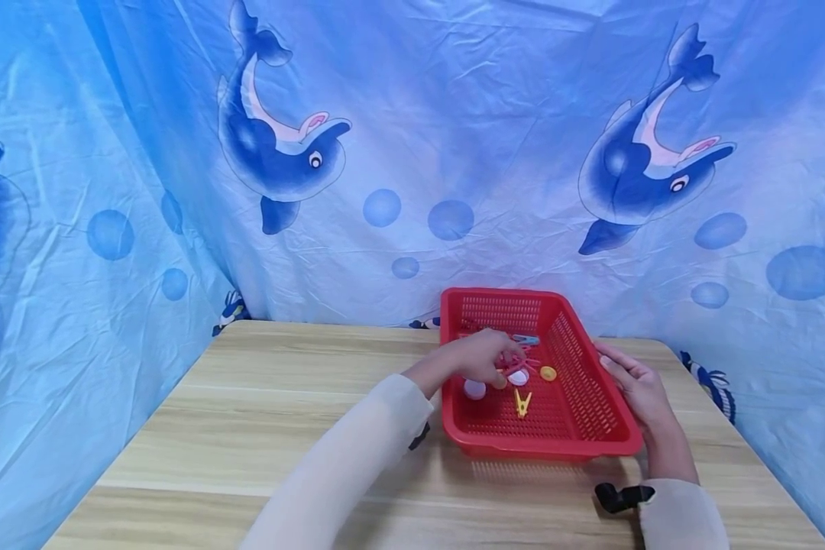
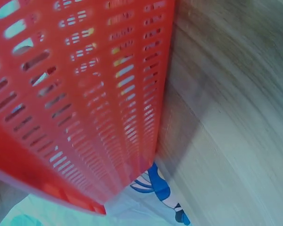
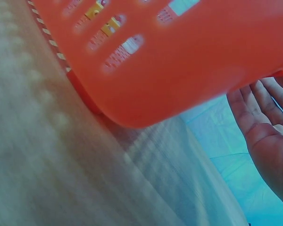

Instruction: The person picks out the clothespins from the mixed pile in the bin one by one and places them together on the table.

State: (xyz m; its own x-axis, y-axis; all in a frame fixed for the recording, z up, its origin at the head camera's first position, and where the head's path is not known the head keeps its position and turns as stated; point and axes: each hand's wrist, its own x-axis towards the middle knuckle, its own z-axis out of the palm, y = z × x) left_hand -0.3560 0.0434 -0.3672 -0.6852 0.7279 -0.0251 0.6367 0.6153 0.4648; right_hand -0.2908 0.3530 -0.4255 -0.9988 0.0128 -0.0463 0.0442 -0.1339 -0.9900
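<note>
A red plastic basket (image 1: 543, 447) with slotted walls stands on the table. My left hand (image 1: 484, 357) reaches over its near-left side, fingers bent down at a pink pronged piece (image 1: 531, 363) on the basket floor; whether it grips that piece I cannot tell. Around these fingers lie a white round piece (image 1: 519, 377), a pale lilac round piece (image 1: 475, 389), a yellow round piece (image 1: 548, 373), a yellow clothespin (image 1: 522, 403) and a blue clothespin (image 1: 525, 339). At the outside of the right wall is my right hand (image 1: 639, 389), its extended fingers (image 3: 262, 101) up against the rim from below.
The wooden table (image 1: 282, 397) extends to the left of the basket. Behind it hangs a blue curtain (image 1: 412, 137) printed with dolphins, close to the table's far edge. Black straps (image 1: 622, 497) sit at both wrists.
</note>
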